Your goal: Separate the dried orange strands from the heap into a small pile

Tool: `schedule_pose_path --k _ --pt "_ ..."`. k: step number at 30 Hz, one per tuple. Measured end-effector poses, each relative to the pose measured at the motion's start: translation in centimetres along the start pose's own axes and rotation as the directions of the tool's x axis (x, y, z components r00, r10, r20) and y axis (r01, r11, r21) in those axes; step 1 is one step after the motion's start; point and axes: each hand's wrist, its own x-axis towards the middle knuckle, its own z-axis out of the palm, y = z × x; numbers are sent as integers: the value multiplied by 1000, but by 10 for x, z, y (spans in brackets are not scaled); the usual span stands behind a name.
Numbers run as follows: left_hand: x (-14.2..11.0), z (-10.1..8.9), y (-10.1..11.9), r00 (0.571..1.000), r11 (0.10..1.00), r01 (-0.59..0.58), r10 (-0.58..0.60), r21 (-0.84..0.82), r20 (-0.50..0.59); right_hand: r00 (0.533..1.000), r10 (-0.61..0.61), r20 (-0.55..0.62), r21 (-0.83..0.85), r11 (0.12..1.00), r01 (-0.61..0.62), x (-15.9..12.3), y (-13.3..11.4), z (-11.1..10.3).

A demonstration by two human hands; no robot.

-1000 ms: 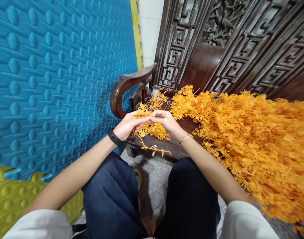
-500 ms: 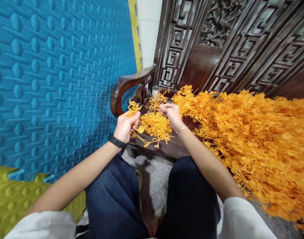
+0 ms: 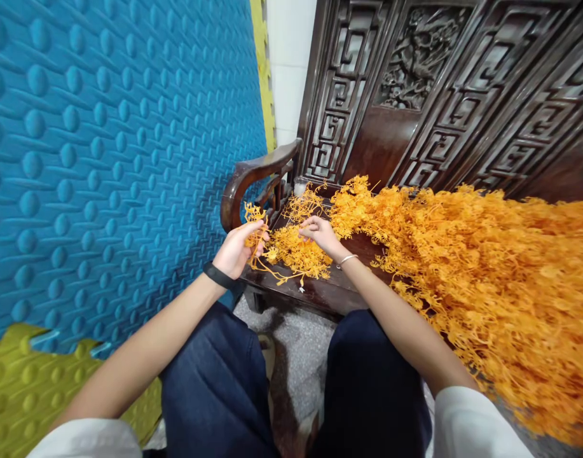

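Observation:
My left hand (image 3: 236, 250) is closed around a bunch of branching orange plastic sprigs (image 3: 253, 213), whose tips stick out above the fingers. Over a small pile of orange sprig pieces (image 3: 303, 257) is my right hand (image 3: 323, 235), its thumb and fingertips pinched together. Whatever lies between those fingertips is too small to make out. A thin orange stem (image 3: 276, 277) trails below the left hand along the front of the dark wooden bench (image 3: 329, 294). Looser sprigs (image 3: 304, 205) lie behind the small pile.
A large heap of orange sprigs (image 3: 510, 280) covers the bench to the right. The curved armrest (image 3: 238, 184) stands just beyond my left hand, and the carved backrest (image 3: 381, 137) rises behind. Blue foam matting (image 3: 105, 159) is on the left. A small white scrap (image 3: 301, 289) lies near the bench edge.
The view has tilted slightly, so the bench sits lower in the picture. My left hand has turned a little and shows more of the sprigs. My right hand stays pinched above the pile.

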Motion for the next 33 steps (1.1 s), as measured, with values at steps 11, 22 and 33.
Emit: schedule_pose_path --k 11,22,33 --pt "2 5 0 990 995 93 -90 -26 108 999 -15 28 -58 998 17 -1 0 11" --pt "4 3 -1 996 995 -33 40 -89 80 864 -54 501 165 986 -34 -46 -47 15" --pt "4 8 -12 999 981 -29 21 192 47 934 -192 303 125 979 160 -44 -42 21"
